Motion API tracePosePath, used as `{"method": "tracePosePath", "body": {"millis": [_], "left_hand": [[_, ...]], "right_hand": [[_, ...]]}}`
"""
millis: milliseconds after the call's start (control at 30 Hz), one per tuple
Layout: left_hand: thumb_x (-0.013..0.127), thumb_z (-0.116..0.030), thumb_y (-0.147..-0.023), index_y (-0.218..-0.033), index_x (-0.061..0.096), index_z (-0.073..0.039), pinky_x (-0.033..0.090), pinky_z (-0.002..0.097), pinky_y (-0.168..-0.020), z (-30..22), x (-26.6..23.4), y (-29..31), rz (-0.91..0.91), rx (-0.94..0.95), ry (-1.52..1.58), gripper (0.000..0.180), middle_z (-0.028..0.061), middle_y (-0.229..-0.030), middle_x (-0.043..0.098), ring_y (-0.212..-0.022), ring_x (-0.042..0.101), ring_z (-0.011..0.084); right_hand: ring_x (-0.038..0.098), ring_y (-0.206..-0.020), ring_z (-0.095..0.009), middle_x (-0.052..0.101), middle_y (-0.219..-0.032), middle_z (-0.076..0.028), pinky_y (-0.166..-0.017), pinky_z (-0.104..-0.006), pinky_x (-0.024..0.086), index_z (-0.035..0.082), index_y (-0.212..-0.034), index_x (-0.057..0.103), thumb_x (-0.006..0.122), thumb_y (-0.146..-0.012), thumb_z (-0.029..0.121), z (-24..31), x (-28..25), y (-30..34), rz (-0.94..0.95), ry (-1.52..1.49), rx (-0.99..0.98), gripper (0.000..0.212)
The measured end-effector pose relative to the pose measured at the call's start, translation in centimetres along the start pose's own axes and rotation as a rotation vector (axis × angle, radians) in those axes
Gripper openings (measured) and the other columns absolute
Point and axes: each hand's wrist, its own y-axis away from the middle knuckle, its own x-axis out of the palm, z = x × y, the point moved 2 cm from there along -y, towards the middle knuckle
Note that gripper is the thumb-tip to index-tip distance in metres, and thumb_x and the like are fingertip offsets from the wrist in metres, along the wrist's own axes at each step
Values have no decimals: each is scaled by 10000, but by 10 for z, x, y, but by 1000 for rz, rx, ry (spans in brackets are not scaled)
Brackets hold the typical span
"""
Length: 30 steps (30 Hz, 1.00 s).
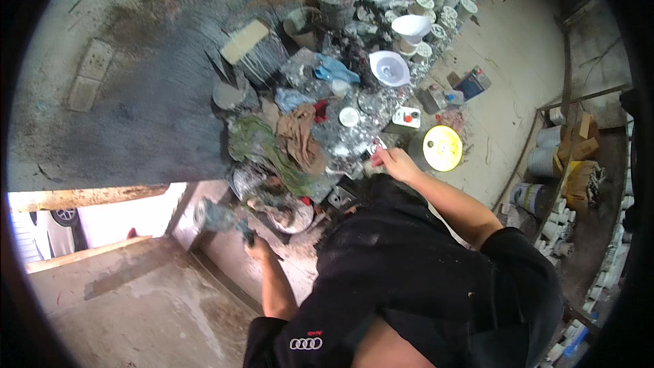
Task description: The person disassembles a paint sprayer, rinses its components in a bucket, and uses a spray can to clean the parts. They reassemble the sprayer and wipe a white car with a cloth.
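Note:
At the lower left, my left hand is closed round the handle of a paint spray gun. Its cloudy, see-through paint cup points away to the left. My right hand is at the near edge of the cluttered bench, fingers pinched together. A small pale thing shows at its fingertips, too small to name. Just beyond that hand lies crumpled silvery, paint-spattered covering with a white round lid on it. Brown and green rags are heaped between my hands.
A yellow-lidded bucket stands right of my right hand, near a box with a red knob. White bowls, paint pails and several small tubs crowd the bench's far end. Shelving lines the right; a window opening is left.

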Motion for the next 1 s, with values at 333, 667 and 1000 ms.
{"method": "tracePosePath", "body": {"millis": [333,667,1000], "left_hand": [[797,-231,-829,-943,794,-6,564,441,-795,19,25,-15,64,-109,-240,252,166,-860,776,-798,737,311],[793,-246,-832,-1002,779,30,571,447,-753,-33,65,-16,54,147,-317,323,212,-869,769,-824,749,336],[743,-201,-985,-1307,661,-12,509,357,-958,-264,117,-28,431,241,412,382,71,-1275,686,-1136,643,215]], "right_hand": [[756,-893,-247,786,-928,-162,-865,-349,554,-72,-1092,733,394,-1103,520,-28,-7,4,0,-140,132,683],[699,-866,-179,775,-954,-110,-804,-313,539,-28,-1133,736,360,-1100,590,-49,-28,7,-34,-142,200,724],[731,-895,-209,778,-978,-136,-796,-318,539,-49,-1161,713,379,-1083,616,-80,-39,16,-1,-158,299,748]]}}
